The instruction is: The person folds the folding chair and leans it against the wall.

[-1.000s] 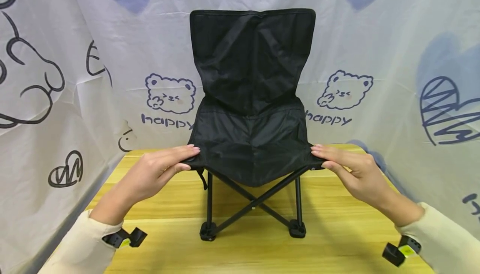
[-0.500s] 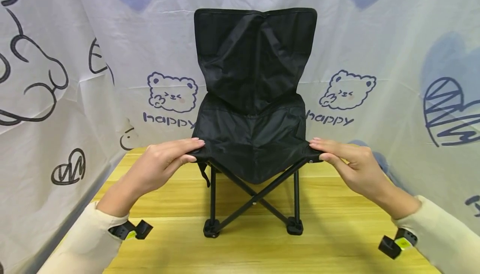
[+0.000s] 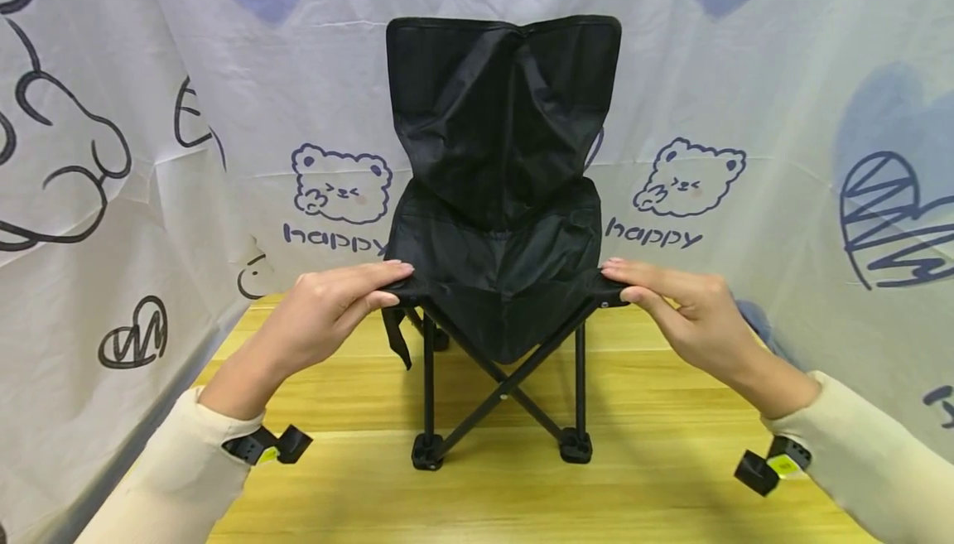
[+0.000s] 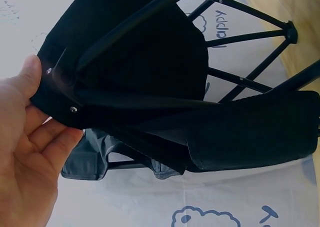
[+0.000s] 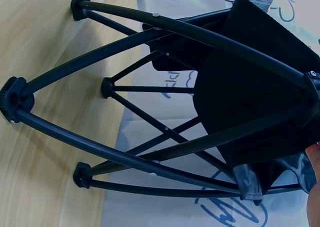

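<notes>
A black folding chair (image 3: 501, 113) stands upright on the wooden table, its seat creased and dipping along the middle. My left hand (image 3: 328, 312) pinches the front left seat corner, fingers on top and thumb below. In the left wrist view that corner (image 4: 62, 94) shows two metal rivets between thumb and fingers. The opposite front corner is pinched by my right hand (image 3: 689, 312) in the same way. Crossed front legs (image 3: 505, 396) run down to black plastic feet (image 3: 427, 451). Only a sliver of the right hand (image 5: 314, 187) shows in the right wrist view.
The wooden table (image 3: 507, 503) carries the chair. White cloth with bear and heart drawings (image 3: 343, 184) hangs behind and at both sides. A dark strap (image 3: 397, 337) dangles under the seat's left corner. Each sleeve bears a small black camera (image 3: 257, 445).
Both hands have risen and come closer together with the seat corners. The seat has narrowed and its fold deepened. The front feet stand nearer each other, and the backrest looks narrower.
</notes>
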